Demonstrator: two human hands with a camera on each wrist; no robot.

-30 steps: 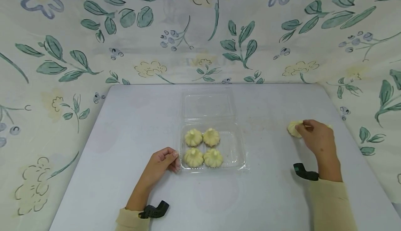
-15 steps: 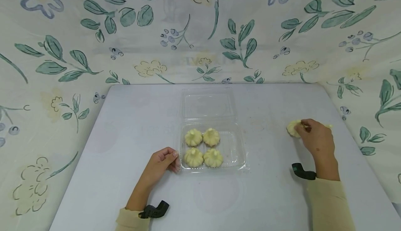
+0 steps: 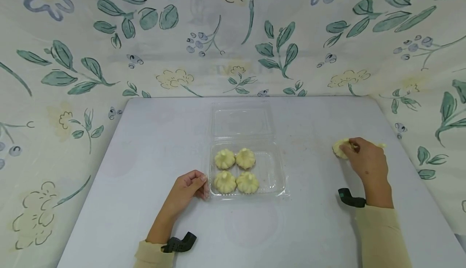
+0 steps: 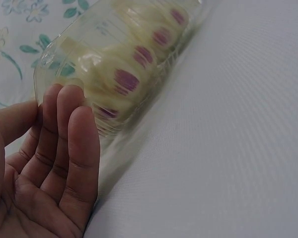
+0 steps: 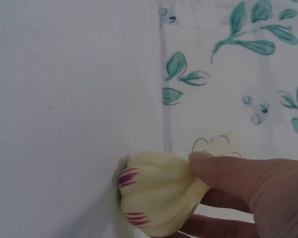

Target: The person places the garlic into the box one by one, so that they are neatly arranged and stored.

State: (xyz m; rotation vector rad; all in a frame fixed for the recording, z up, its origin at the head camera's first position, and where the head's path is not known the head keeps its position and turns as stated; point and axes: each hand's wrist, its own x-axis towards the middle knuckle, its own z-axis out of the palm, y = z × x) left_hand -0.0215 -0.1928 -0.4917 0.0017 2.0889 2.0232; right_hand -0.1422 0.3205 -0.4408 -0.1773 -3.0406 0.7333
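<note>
Sleeves (image 3: 380, 235), tan, lie nearest the viewer, one in front of the box and to its left, the other in front and to its right. Black wrist cameras (image 3: 178, 243) sit just past both cuffs.

Left grip (image 3: 186, 189), a bare hand: at the near left corner of the box, thumb and fingertips pinching the clear plastic edge.

Box (image 3: 271, 175): clear plastic, standing on the pale surface (image 3: 313, 231) with its hinged side away from the viewer. Contents: four cream garlic bulbs in two rows, crowded toward the left and middle of the box. Front bulbs (image 3: 248, 183) stand stem up, side by side; rear bulbs (image 3: 224, 159) likewise. Purple-streaked lower parts show through the wall in the left wrist view.

Right grip (image 3: 367, 161), a bare hand: well to the right of the box, thumb and fingers closed on the stem of a fifth bulb (image 5: 159, 193). Its purple-marked base faces the surface; contact there cannot be told. Pale yellow bit (image 3: 381, 145) beyond the knuckles, mostly hidden, identity unclear.

Lid (image 3: 242, 121): folded open, flat, directly behind the box. Floral cloth (image 3: 156, 53), green leaves and blue berries on white, hangs farthest behind the box.
</note>
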